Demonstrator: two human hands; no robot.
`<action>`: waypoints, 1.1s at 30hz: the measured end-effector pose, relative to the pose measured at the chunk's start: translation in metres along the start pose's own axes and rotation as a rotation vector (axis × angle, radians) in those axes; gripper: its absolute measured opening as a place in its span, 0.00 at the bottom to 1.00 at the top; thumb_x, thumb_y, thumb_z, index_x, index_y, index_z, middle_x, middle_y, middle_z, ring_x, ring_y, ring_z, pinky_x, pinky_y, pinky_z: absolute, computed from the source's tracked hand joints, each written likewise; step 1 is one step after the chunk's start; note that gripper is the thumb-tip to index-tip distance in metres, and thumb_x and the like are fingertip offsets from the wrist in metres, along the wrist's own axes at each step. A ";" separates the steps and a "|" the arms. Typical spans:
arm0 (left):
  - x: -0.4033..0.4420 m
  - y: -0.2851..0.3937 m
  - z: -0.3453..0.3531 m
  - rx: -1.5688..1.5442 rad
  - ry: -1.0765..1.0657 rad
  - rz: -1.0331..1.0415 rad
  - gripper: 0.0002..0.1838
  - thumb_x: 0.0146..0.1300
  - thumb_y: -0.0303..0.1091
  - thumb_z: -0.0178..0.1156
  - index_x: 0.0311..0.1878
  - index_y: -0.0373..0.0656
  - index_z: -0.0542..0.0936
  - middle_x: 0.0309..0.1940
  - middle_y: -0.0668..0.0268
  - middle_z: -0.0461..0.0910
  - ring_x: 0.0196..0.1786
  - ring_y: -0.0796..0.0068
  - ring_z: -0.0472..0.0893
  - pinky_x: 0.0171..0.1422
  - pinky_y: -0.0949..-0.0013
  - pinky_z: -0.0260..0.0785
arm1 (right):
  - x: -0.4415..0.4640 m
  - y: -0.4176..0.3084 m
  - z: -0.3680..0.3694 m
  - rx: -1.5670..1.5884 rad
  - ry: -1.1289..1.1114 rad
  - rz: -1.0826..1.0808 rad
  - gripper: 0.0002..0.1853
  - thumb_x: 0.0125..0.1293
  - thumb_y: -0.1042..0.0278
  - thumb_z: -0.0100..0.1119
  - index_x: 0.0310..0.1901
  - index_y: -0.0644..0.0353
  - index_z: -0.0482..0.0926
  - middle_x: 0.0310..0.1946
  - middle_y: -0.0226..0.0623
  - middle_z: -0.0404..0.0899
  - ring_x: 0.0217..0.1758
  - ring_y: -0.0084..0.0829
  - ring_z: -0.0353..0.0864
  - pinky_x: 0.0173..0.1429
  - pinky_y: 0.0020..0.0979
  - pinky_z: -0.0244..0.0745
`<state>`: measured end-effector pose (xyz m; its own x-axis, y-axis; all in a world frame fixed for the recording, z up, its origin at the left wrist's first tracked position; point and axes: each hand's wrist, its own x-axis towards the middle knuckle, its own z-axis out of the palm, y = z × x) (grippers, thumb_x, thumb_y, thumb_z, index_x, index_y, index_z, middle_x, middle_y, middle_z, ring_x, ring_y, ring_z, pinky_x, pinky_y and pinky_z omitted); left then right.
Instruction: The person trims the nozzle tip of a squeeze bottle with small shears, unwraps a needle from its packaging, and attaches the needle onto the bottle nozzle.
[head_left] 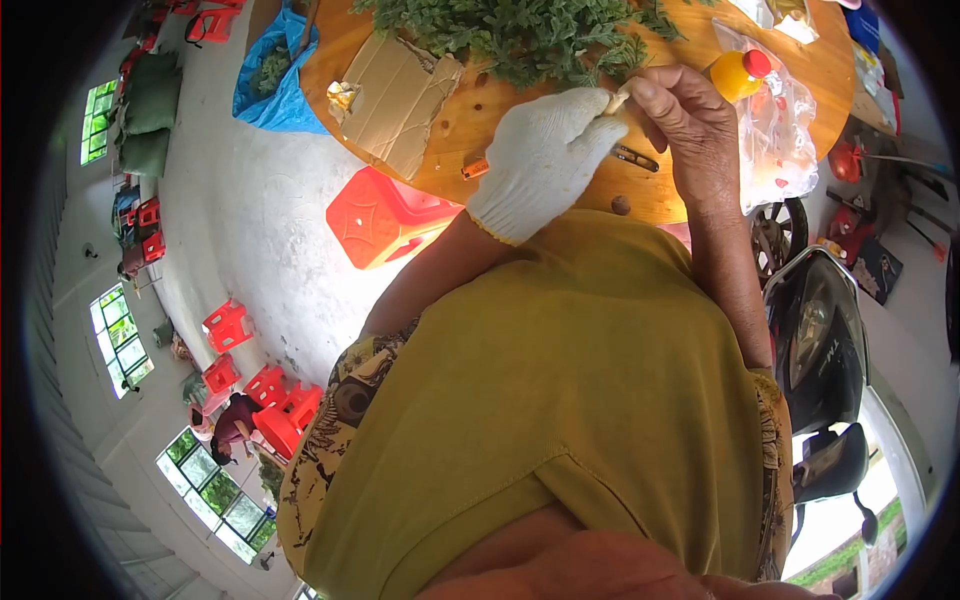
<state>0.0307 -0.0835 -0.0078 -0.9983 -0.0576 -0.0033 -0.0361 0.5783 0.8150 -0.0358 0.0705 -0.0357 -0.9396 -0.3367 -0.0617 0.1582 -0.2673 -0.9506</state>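
My left hand (555,150) wears a white knitted glove with a yellow-edged cuff. Bare and bent at the fingers, my right hand (692,120) meets it above the near edge of the table. Both hands are closed in a pinch around a small pale piece (619,99), too small to name. Just beyond them lies a heap of green leafy sprigs (510,38). Below the fingers, a dark slim tool (635,158) rests on the wood, with a small brown round object (621,205) nearer to me.
The round wooden table (440,165) carries torn cardboard (400,100), an orange lighter-like object (475,169), a yellow bottle with a red cap (737,76) and a clear plastic bag (780,140). A blue bag (275,85) hangs at left. A red stool (385,217) and a motorbike (820,340) stand nearby.
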 end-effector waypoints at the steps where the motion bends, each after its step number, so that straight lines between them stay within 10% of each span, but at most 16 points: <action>1: 0.000 0.001 0.001 0.067 0.030 0.049 0.12 0.65 0.36 0.62 0.47 0.38 0.82 0.32 0.58 0.81 0.31 0.69 0.79 0.38 0.68 0.72 | 0.001 0.002 0.003 0.014 0.007 -0.036 0.09 0.65 0.65 0.69 0.37 0.62 0.83 0.27 0.25 0.81 0.31 0.14 0.74 0.38 0.18 0.70; 4: 0.000 0.004 0.003 0.119 0.080 0.162 0.11 0.63 0.39 0.62 0.39 0.41 0.78 0.28 0.57 0.78 0.33 0.53 0.79 0.37 0.56 0.69 | 0.002 0.004 0.002 -0.099 -0.053 -0.055 0.09 0.64 0.65 0.71 0.34 0.61 0.82 0.27 0.24 0.81 0.33 0.14 0.75 0.41 0.18 0.69; 16: 0.010 0.004 -0.004 -0.311 -0.236 -0.176 0.11 0.68 0.37 0.58 0.37 0.37 0.80 0.26 0.67 0.79 0.29 0.81 0.77 0.35 0.74 0.69 | 0.006 0.004 -0.011 0.034 -0.079 0.075 0.09 0.64 0.62 0.70 0.32 0.57 0.83 0.23 0.20 0.77 0.20 0.08 0.62 0.23 0.15 0.53; 28: 0.008 0.010 -0.016 -1.069 -0.492 -0.495 0.10 0.67 0.36 0.59 0.37 0.37 0.81 0.23 0.68 0.78 0.25 0.79 0.76 0.33 0.69 0.74 | -0.002 -0.005 -0.013 0.116 -0.091 0.110 0.09 0.65 0.64 0.69 0.32 0.58 0.83 0.22 0.23 0.77 0.20 0.10 0.63 0.22 0.16 0.52; 33: 0.009 0.010 -0.004 -0.214 -0.278 -0.116 0.11 0.67 0.38 0.57 0.39 0.38 0.80 0.25 0.62 0.80 0.28 0.72 0.79 0.35 0.68 0.71 | -0.007 0.003 -0.012 0.104 0.031 0.079 0.09 0.66 0.65 0.68 0.29 0.58 0.82 0.21 0.22 0.75 0.20 0.10 0.62 0.23 0.16 0.52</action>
<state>0.0217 -0.0810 0.0026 -0.9632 0.1275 -0.2365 -0.1691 0.3960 0.9025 -0.0328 0.0827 -0.0420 -0.9314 -0.3333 -0.1462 0.2615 -0.3334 -0.9058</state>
